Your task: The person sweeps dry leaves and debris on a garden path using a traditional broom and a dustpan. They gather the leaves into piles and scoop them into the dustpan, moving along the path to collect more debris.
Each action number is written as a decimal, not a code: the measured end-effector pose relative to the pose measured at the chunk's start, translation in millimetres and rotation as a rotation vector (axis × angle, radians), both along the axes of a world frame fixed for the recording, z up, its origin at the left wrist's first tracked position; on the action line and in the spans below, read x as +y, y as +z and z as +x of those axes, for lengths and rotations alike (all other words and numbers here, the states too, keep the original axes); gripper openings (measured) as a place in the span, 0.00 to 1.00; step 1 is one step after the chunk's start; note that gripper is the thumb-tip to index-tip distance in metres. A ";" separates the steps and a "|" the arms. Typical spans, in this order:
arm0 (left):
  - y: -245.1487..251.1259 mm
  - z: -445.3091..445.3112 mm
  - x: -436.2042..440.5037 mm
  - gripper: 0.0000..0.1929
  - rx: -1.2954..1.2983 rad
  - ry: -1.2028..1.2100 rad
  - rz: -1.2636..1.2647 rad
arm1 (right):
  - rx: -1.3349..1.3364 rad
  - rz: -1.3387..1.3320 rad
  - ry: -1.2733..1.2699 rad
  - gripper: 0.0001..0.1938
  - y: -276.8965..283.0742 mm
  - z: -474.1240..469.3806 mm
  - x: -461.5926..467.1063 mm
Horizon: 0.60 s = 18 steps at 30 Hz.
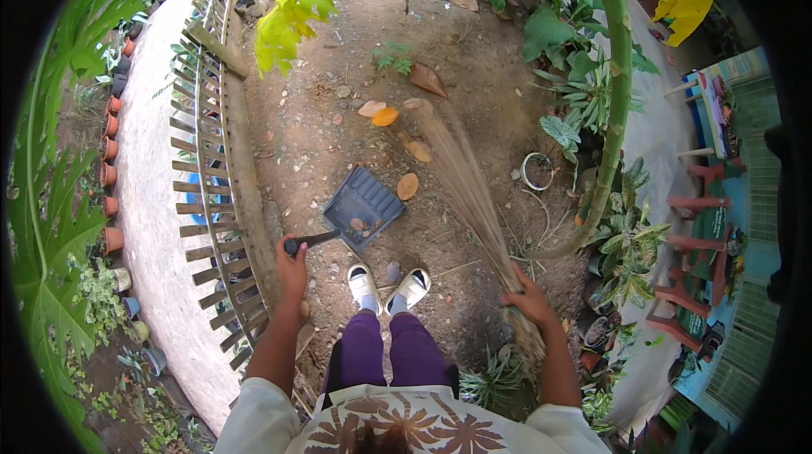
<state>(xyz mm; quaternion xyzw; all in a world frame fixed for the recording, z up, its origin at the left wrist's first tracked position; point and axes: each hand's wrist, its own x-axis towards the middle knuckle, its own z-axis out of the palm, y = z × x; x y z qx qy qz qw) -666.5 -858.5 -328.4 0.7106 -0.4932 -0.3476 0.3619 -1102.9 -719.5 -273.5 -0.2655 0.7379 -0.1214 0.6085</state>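
My left hand [292, 268] is closed around the handle of a dark plastic dustpan [363, 203], whose pan lies in front of my feet with a few dry leaves in it. My right hand [530, 303] grips a stick broom [466, 190] near its bound part. The broom's long bristles fan forward and left, their tips close to an orange leaf [385, 116] and a pale dry leaf [372, 109]. Between dustpan and broom lies a yellow-brown leaf [407, 187]. A larger brown leaf [429, 80] rests beyond the bristle tips.
A slatted wooden fence [216, 136] runs along the left. A curved green plant stem [618, 92] rises at the right, near leafy plants [628, 244] and a round white-rimmed pot [537, 171]. A yellow-green leaf [285, 32] hangs ahead. Red chairs [698, 241] stand farther right.
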 end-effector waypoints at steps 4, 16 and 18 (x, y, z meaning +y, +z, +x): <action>8.3 10.7 1.6 0.15 -0.115 0.006 0.004 | -0.047 -0.113 -0.169 0.42 22.1 -22.0 10.3; 6.2 51.9 1.3 0.15 -0.078 0.056 -0.012 | 0.095 -0.008 0.216 0.41 -34.8 91.9 -24.9; 7.9 57.6 -3.0 0.15 -0.121 0.049 -0.063 | 0.110 -0.066 0.205 0.41 10.1 84.0 -10.3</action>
